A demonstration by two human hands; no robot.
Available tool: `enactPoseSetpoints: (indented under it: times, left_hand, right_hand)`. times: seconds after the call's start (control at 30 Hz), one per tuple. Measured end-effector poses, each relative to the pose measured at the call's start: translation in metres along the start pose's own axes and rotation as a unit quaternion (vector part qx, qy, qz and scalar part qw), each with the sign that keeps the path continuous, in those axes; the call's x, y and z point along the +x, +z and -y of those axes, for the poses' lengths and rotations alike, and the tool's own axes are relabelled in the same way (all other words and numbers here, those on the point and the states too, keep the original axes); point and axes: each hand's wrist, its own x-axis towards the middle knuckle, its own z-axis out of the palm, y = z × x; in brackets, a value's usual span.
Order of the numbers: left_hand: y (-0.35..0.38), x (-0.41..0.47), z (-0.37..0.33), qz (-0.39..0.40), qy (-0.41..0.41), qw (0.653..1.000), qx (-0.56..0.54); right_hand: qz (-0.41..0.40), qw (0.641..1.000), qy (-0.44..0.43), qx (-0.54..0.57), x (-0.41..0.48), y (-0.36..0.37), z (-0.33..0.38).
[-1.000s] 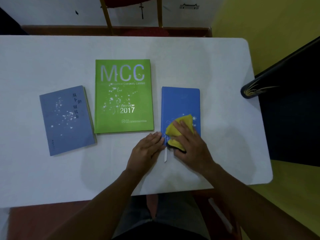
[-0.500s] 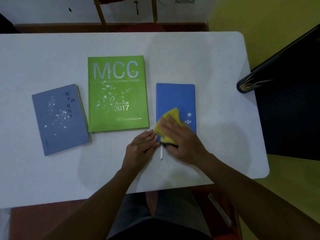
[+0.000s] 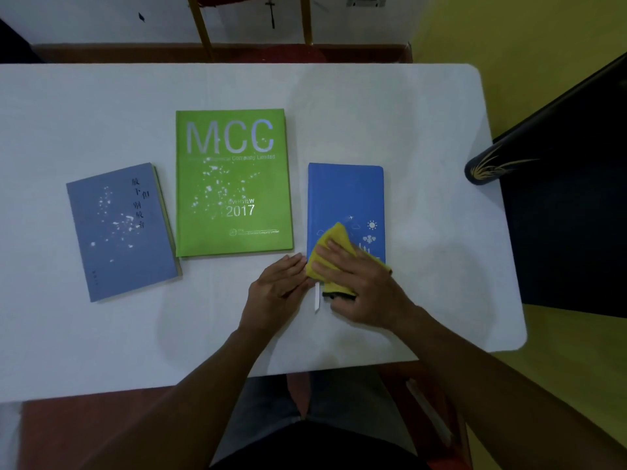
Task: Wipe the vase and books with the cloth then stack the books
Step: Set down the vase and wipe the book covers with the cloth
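Observation:
Three books lie flat on the white table: a grey-blue book at the left, a large green MCC book in the middle, a blue notebook at the right. My right hand presses a yellow cloth onto the notebook's near end. My left hand lies flat on the table, fingertips against the notebook's near left corner. A white ribbon sticks out below the notebook. A black vase with gold markings pokes in at the right edge.
The table's right edge and rounded corners are close to the notebook. A dark object fills the right side beside a yellow wall. Wooden chair legs stand beyond the far edge. My lap is below the near edge.
My right hand slid the cloth left across the notebook's near end, then slightly back right. My left hand stayed at the corner. The books have not shifted on the table.

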Motion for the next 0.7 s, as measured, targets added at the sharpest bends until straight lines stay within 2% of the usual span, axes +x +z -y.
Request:
enactPoseSetpoints:
  times: [0.13,0.27,0.33,0.43,0.57,0.7]
  left_hand:
    - [0.0,0.0,0.0,0.007,-0.007,1.0,0.002]
    - [0.003,-0.001,0.001,-0.003,-0.005,1.0,0.005]
    - [0.001,-0.001,0.001,0.002,-0.007,1.0,0.003]
    - [-0.001,-0.001,0.0,0.017,-0.014,1.0,0.002]
    - [-0.002,-0.001,-0.001,0.021,-0.022,1.0,0.001]
    - [-0.003,0.001,-0.004,0.014,-0.014,1.0,-0.001]
  right_hand:
    - [0.008,1.0,-0.001,-0.018,-0.014,-0.013,-0.021]
    - [-0.035,0.992,0.107,-0.055,0.025,-0.035,-0.045]
    - [-0.02,0.985,0.155,-0.073,0.063,-0.041,-0.054]
    - [-0.011,0.982,0.178,-0.059,0.106,-0.031,-0.056]
    - [-0.044,0.993,0.098,-0.055,0.086,-0.005,-0.03]
    - [0.001,0.999,0.013,-0.041,0.017,-0.005,-0.01]
